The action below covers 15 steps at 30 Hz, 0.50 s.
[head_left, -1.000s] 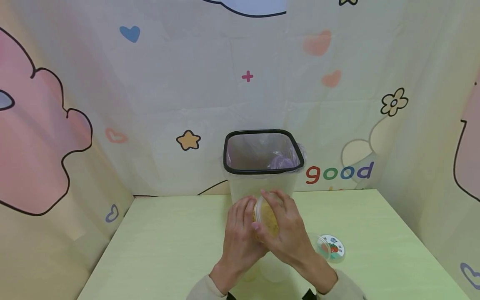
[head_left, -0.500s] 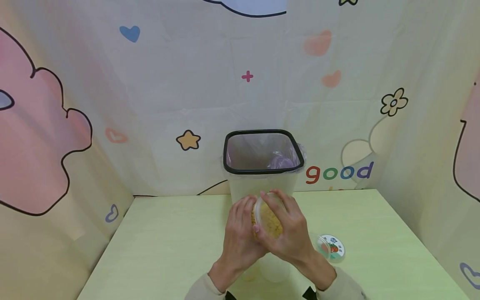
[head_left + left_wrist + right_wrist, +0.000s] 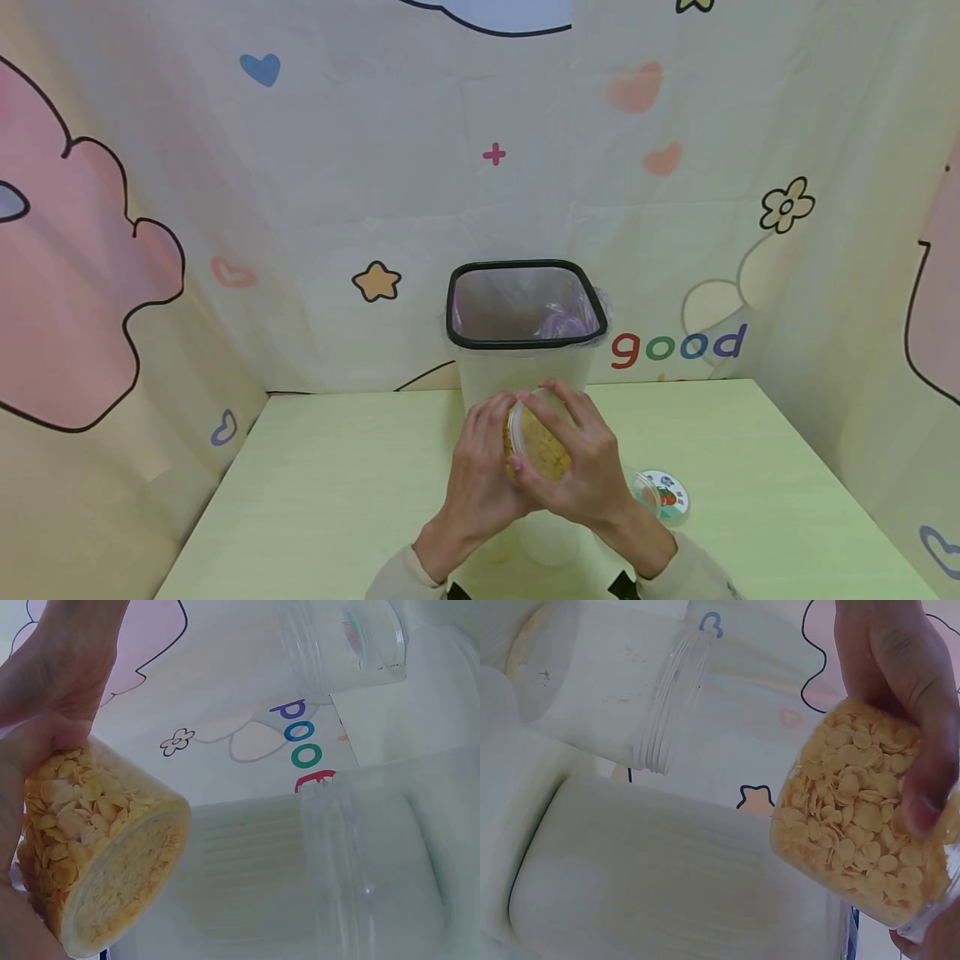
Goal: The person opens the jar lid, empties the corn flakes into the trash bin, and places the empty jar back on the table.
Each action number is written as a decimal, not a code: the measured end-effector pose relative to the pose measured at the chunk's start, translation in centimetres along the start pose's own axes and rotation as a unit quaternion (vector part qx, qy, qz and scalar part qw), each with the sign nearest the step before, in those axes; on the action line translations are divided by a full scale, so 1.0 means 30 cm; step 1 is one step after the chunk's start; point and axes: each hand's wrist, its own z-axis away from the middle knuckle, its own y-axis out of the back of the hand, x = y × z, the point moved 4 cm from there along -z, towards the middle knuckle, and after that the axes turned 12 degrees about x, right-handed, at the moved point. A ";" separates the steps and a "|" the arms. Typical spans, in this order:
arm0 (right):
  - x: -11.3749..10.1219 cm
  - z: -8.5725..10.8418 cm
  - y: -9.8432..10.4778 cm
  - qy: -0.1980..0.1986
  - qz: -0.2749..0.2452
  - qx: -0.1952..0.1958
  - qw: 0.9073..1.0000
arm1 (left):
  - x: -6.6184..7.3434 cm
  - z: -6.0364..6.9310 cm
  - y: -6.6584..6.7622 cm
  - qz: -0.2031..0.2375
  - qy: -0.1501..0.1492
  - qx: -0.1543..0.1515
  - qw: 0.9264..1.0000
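Observation:
Before the waste bin, a clear plastic jar [image 3: 543, 446] of yellow cereal flakes is tilted between both hands. My left hand [image 3: 483, 467] grips its body, the thumb lying across the flakes' side in the right wrist view. My right hand [image 3: 585, 462] holds the clear lidded end, fingers and thumb spread round its rim. In the left wrist view, the jar's base [image 3: 127, 881] faces the camera, and in the right wrist view the flakes [image 3: 855, 810] fill the body. Hands hide parts of the lid.
A bin [image 3: 525, 371] with a black rim [image 3: 525, 342] and bag stands at the back. Clear jars stand below the hands, one with a threaded open neck [image 3: 671, 705]. Right of them lies a round pictured disc [image 3: 667, 493], partly behind clear plastic, on the pale green table [image 3: 337, 500].
My right hand and the jar's clear end have shifted slightly to the right, showing more of the flakes. My left hand stays round the body. The bin and disc have not moved.

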 end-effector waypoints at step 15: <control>-0.001 -0.010 0.017 0.043 -0.016 -0.007 0.999 | -0.004 -0.008 0.008 0.046 0.043 -0.064 0.996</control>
